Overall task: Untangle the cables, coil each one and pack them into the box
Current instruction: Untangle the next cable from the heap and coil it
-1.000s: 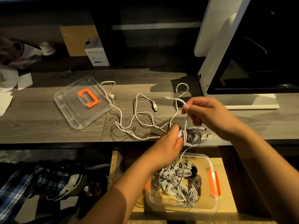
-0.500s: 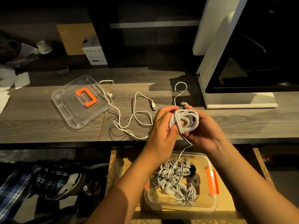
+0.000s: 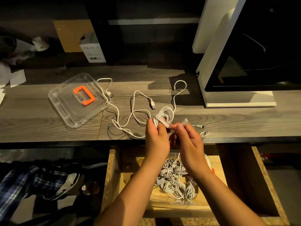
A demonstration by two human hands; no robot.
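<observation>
left hand (image 3: 156, 136): raised over the near edge of the desk (image 3: 48, 124), fingers curled round a coiled cable (image 3: 164, 115). the white coil stands up above the knuckles, several loops bunched together, with turns wrapped across its lower part.

right hand (image 3: 189, 141): just right of the left hand, fingertips closed in a pinch on a pale cable end (image 3: 184, 121). this part is blurred; it is probably the free tail of the same coil.

loose cables (image 3: 135, 110): white, uncoiled, spread on the desk to the left of and beyond the hands. one usb plug (image 3: 152, 106) lies free near the middle. one strand runs far-right in a hook shape, another runs left to the lid. a small connector (image 3: 199, 126) lies on the desk just right of the right hand.

box (image 3: 162, 203): clear plastic, open, seated in a wooden drawer (image 3: 112, 173) below the desk edge, directly under both forearms. it contains a heap of coiled cables (image 3: 172, 183), all white.

lid (image 3: 68, 111): clear with an orange handle (image 3: 83, 95), flat on the desk, far left of the hands.

white stand (image 3: 216, 46): far right, on the desk. a white carton (image 3: 92, 49) stands at the far left-centre.
</observation>
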